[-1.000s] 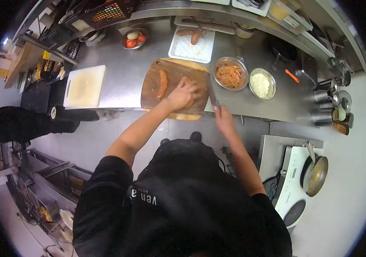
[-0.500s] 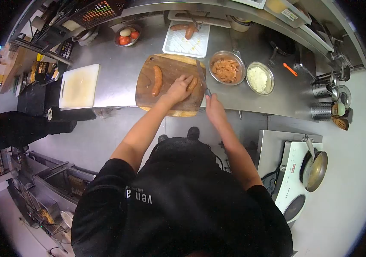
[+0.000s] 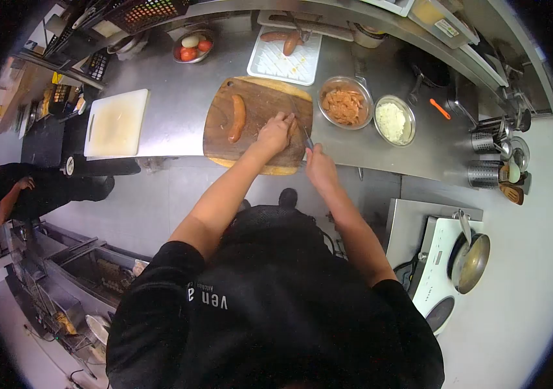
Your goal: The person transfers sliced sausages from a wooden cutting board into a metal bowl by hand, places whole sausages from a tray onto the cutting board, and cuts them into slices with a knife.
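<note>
Left hand (image 3: pixel 274 135) pressing a sausage (image 3: pixel 292 131) to the wooden board (image 3: pixel 219 123), fingers bent over it, right hand (image 3: pixel 319 162) gripping knife (image 3: pixel 309 141), whole sausage (image 3: pixel 237 119) alongside.

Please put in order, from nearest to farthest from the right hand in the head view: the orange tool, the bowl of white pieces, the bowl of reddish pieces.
1. Bowl of reddish pieces, right of the wooden board.
2. Bowl of white pieces, beside it.
3. Orange tool, farther right.

Across the upper frame we count two cutting boards (image 3: pixel 250 142), three bowls of food (image 3: pixel 344 107) and one orange handle (image 3: pixel 439 108).
</note>
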`<action>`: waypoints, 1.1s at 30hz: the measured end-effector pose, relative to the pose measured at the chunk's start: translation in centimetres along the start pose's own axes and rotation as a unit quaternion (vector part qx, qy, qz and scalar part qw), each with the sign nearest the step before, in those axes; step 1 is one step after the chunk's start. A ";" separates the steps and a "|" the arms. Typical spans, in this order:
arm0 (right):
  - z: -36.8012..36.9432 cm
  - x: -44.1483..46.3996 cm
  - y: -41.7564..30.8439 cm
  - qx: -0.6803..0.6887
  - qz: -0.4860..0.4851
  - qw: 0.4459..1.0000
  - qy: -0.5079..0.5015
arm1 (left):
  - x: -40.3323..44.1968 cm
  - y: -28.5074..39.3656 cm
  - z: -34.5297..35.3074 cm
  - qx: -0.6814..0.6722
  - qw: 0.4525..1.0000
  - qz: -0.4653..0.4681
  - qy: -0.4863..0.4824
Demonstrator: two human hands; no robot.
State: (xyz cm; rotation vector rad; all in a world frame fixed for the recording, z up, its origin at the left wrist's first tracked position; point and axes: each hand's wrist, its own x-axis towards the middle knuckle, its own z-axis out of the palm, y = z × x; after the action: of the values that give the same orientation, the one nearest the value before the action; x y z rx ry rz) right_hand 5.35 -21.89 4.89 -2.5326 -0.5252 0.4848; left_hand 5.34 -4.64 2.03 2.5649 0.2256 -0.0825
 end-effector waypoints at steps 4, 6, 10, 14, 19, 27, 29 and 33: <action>-0.5 0.0 -0.4 -0.012 0.007 1.000 -0.009 | 0.3 -0.1 0.0 0.004 1.000 0.016 0.001; -0.5 0.2 -0.6 -0.010 0.012 1.000 -0.014 | 0.3 -0.1 0.0 0.011 1.000 0.018 0.001; 0.6 3.4 -0.8 0.005 -0.018 1.000 -0.001 | 0.3 0.2 -0.8 0.008 0.999 0.008 -0.032; 2.3 4.8 -0.3 0.019 -0.024 1.000 0.005 | 0.1 0.1 -0.2 -0.004 1.000 0.003 0.002; 1.7 1.5 2.3 0.002 0.023 1.000 -0.018 | 0.0 -0.9 1.1 -0.028 0.995 0.031 0.088; -0.7 1.0 0.4 -0.016 0.006 0.999 -0.029 | -0.6 -0.6 1.1 -0.028 0.996 0.013 0.078; -1.0 0.4 0.2 -0.016 0.004 0.999 -0.031 | -0.4 -1.0 1.5 -0.024 0.995 0.020 0.093; -1.6 0.0 -0.3 -0.031 0.021 0.998 -0.044 | -0.3 -1.0 1.5 -0.021 0.994 0.039 0.101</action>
State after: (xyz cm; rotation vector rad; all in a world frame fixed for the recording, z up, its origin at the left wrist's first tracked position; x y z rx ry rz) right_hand 5.96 -22.29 6.31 -2.5958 -0.5277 0.6080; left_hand 4.80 -4.63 0.28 2.5362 0.2000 0.2092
